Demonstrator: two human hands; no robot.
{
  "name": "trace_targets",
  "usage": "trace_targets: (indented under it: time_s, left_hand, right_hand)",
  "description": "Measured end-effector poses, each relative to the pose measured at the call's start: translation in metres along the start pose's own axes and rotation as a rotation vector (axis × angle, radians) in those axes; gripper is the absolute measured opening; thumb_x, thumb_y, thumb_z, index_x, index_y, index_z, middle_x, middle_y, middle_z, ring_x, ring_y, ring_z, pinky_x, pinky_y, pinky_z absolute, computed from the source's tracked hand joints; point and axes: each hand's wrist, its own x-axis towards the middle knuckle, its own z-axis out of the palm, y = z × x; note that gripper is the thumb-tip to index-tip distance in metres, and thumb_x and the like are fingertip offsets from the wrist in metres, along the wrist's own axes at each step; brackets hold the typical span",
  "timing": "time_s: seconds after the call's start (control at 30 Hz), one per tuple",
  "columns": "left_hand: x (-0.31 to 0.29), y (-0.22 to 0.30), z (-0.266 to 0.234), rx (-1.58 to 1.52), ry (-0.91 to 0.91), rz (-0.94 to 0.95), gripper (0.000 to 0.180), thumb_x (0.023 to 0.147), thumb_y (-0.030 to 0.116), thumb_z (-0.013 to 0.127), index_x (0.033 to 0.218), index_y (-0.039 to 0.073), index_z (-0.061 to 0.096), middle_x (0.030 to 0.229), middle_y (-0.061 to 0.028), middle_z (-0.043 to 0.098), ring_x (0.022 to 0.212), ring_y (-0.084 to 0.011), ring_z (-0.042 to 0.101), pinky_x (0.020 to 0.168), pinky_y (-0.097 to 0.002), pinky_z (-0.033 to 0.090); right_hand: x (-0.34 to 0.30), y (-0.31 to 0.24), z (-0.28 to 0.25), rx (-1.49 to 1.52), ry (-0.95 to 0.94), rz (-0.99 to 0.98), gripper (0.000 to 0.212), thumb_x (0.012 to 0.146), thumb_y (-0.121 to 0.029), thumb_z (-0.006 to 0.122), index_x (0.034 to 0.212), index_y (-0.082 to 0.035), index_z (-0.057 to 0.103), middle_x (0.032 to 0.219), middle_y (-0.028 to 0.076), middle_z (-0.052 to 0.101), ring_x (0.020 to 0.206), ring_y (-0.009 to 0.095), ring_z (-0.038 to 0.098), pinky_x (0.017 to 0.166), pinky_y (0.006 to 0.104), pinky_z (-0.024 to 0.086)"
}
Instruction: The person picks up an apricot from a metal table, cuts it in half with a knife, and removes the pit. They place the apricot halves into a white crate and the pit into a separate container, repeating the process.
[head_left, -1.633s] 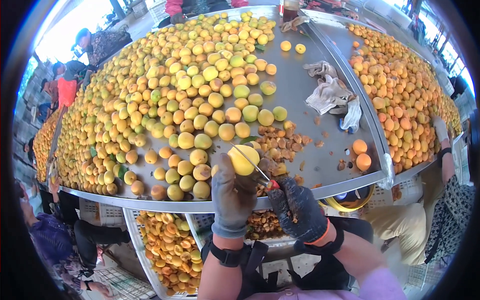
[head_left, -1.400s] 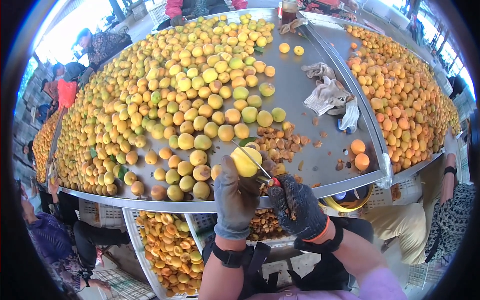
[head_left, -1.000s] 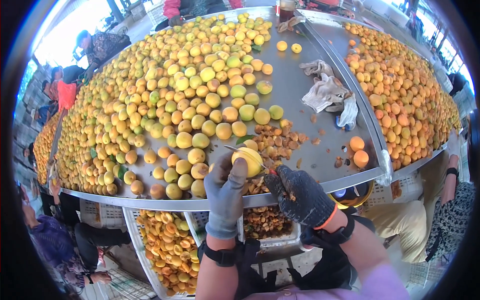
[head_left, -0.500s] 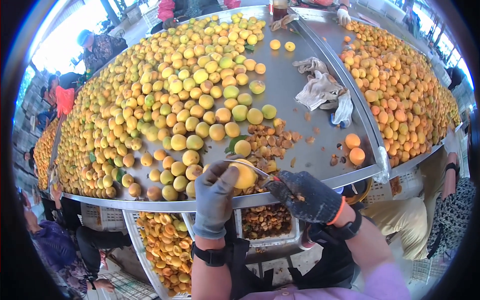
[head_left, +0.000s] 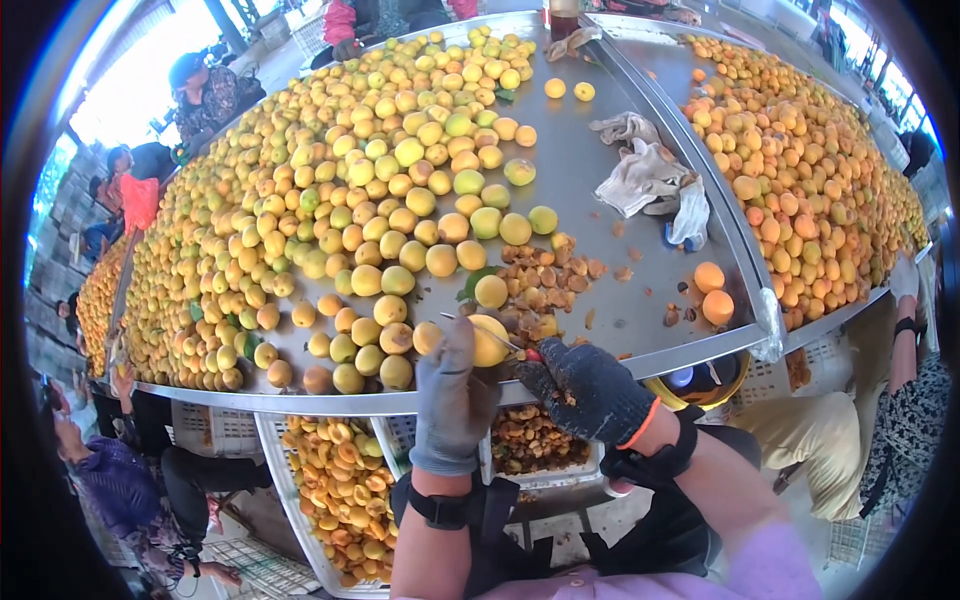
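At the near edge of the metal table (head_left: 640, 340), my left hand (head_left: 452, 405) in a grey glove holds a yellow apricot (head_left: 491, 341). My right hand (head_left: 590, 390), in a dark glove with an orange cuff, is closed around a small knife (head_left: 532, 355) with a bit of red handle showing. Its thin blade lies against the apricot, and the tip shows above my left fingers. How deep it cuts is hidden. Just beyond my hands is a pile of brownish fruit scraps (head_left: 545, 275). A large heap of whole apricots (head_left: 330, 200) spreads to the left.
Below the table edge stand a crate of halved apricots (head_left: 335, 480) and a white bin of brown scraps (head_left: 540, 440). Crumpled pale gloves (head_left: 645, 175) lie beyond my right hand. A metal divider (head_left: 690, 140) separates another apricot heap (head_left: 800, 200). Other people sit around the table.
My hands and the apricot have tilted slightly, with the knife tip now showing above my left fingers. The right hand has shifted left, closer to the fruit. The whole view has shifted a little.
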Motion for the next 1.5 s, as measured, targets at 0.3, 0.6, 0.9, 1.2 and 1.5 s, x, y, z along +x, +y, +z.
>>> trace_targets:
  time_s: [0.3,0.6,0.9,1.2,1.5]
  left_hand:
    - [-0.008,0.01,0.011,0.748,0.162,0.362,0.04,0.082,0.013,0.066,0.113,-0.007,0.051,0.095,-0.0078,0.06,0.084,-0.01,0.058,0.075,-0.0233,0.05]
    - [-0.01,0.018,0.005,0.763,0.158,0.239,0.031,0.084,0.011,0.063,0.107,-0.007,0.056,0.089,-0.0069,0.062,0.074,-0.0112,0.059,0.067,-0.0222,0.048]
    - [-0.007,0.003,-0.003,0.247,0.131,0.044,0.029,0.089,0.014,0.056,0.111,-0.006,0.053,0.093,-0.0091,0.062,0.085,-0.016,0.06,0.08,-0.0269,0.046]
    - [-0.004,0.001,0.005,0.789,0.143,0.286,0.029,0.088,0.028,0.059,0.093,0.0,0.055,0.082,-0.0041,0.058,0.073,-0.0075,0.051,0.065,-0.0235,0.043]
    - [-0.013,0.015,-0.001,1.166,0.046,0.658,0.025,0.083,0.018,0.065,0.085,-0.004,0.055,0.067,-0.0066,0.064,0.057,-0.0101,0.061,0.05,-0.0245,0.047]
  right_hand:
    - [0.006,-0.01,-0.008,-0.009,-0.111,0.024,0.015,0.075,-0.008,0.057,0.088,0.0,0.056,0.07,0.021,0.057,0.068,0.04,0.057,0.057,0.0471,0.042]
    - [0.013,-0.021,-0.008,-0.105,-0.062,0.031,0.013,0.076,-0.011,0.059,0.082,-0.001,0.053,0.064,0.02,0.056,0.062,0.04,0.056,0.054,0.0473,0.042]
    - [0.012,-0.022,-0.005,-0.136,-0.111,0.053,0.024,0.081,-0.023,0.059,0.088,-0.001,0.05,0.068,0.02,0.059,0.066,0.038,0.06,0.057,0.0476,0.046]
    - [0.002,-0.023,-0.002,-0.431,-0.03,-0.042,0.031,0.067,-0.021,0.069,0.089,-0.004,0.054,0.072,0.012,0.057,0.063,0.031,0.06,0.053,0.0408,0.045]
    - [0.006,-0.02,-0.003,-0.031,-0.137,-0.136,0.033,0.069,-0.016,0.065,0.095,-0.002,0.05,0.072,0.016,0.058,0.067,0.037,0.059,0.057,0.0433,0.046]
